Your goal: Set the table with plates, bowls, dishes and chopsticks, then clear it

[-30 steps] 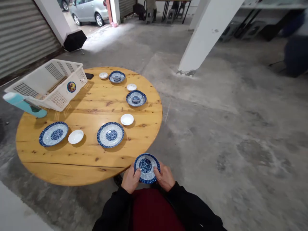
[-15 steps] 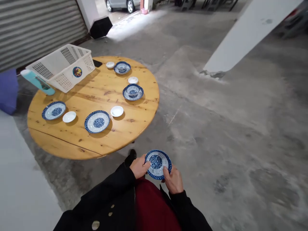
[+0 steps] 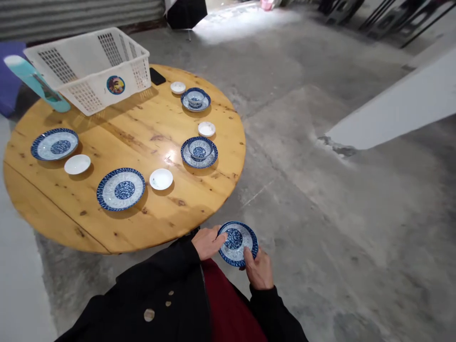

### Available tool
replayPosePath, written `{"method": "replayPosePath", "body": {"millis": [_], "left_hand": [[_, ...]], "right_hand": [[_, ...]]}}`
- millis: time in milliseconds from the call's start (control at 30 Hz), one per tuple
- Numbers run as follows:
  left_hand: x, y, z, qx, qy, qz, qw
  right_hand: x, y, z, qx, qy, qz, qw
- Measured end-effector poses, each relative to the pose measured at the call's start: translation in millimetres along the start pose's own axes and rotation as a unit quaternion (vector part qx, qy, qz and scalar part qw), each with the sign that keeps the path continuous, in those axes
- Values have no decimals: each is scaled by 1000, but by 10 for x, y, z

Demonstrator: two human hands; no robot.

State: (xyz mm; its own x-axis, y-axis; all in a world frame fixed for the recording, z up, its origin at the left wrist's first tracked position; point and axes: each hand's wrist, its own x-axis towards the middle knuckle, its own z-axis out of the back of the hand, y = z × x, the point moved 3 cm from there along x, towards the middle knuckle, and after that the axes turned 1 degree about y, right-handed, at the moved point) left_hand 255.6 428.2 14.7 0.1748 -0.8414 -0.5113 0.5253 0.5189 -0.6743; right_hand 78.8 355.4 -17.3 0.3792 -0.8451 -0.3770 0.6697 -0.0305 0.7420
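Observation:
A blue-and-white patterned plate is held in front of my body, off the table. My left hand grips its left edge, thumb on top. On the right rim my right hand is closed, its thumb pressing the face and its other fingers underneath. A second rim line shows at the upper left; I cannot tell whether another plate is under it. Nearest on the wooden table are a blue-rimmed plate and a small white dish.
Another plate and white dish lie at the left. Along the right side are two plates with bowls and small dishes. A white basket, turquoise bottle and phone stand behind. A white pillar rises right.
My view has turned and come closer to the table, which looks larger. Both hands keep their hold on the plate, in nearly the same place before my body.

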Motion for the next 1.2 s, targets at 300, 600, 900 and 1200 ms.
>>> {"method": "replayPosePath", "body": {"millis": [300, 600, 900, 1200], "left_hand": [[649, -209, 684, 24, -89, 31, 995], [975, -172, 1562, 86, -232, 171, 954], [1502, 117, 2122, 37, -333, 291, 896], [1707, 330, 2166, 21, -299, 361, 883]], "right_hand": [[1143, 736, 194, -100, 14, 107, 989], [2179, 1884, -44, -194, 97, 258, 942], [3183, 2624, -615, -275, 165, 355, 878], [3445, 2739, -943, -424, 230, 370, 794]]}}
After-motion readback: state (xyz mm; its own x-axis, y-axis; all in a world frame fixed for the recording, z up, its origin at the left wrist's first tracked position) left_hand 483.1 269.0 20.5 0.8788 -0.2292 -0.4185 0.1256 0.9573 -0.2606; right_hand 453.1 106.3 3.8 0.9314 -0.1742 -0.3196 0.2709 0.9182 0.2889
